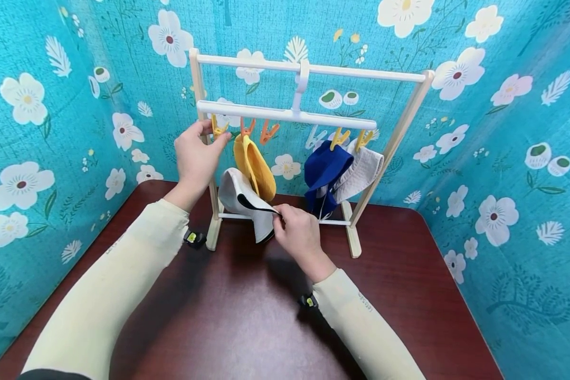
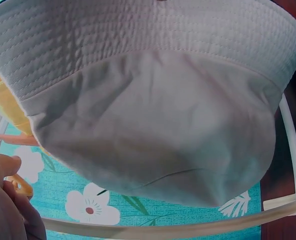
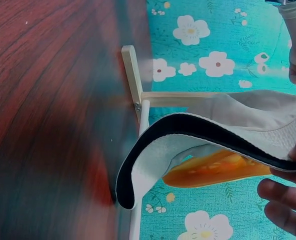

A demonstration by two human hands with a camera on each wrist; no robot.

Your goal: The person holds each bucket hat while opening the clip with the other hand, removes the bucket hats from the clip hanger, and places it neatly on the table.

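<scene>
A light grey bucket hat [image 1: 237,192] with a black inner band hangs in the air from my right hand [image 1: 298,232], whose thumb and fingers pinch its brim. In the right wrist view the hat [image 3: 238,115] shows its black band, and the fingers [image 3: 283,200] hold the edge. My left hand [image 1: 198,155] is up at the left end of the white hanger [image 1: 285,113], with thumb and fingers pinching a yellow clothespin [image 1: 219,128]. The grey hat [image 2: 153,125] fills most of the left wrist view. Just behind it, a yellow hat [image 1: 255,166] hangs from an orange clothespin [image 1: 247,128].
The hanger hooks over the top bar of a wooden rack [image 1: 394,148]. Toward its right end hang a blue hat [image 1: 324,166] and a pale hat [image 1: 363,171] from yellow clothespins. Another orange clothespin [image 1: 268,132] and a white one [image 1: 313,136] hang between. Beneath is a dark red table [image 1: 247,316].
</scene>
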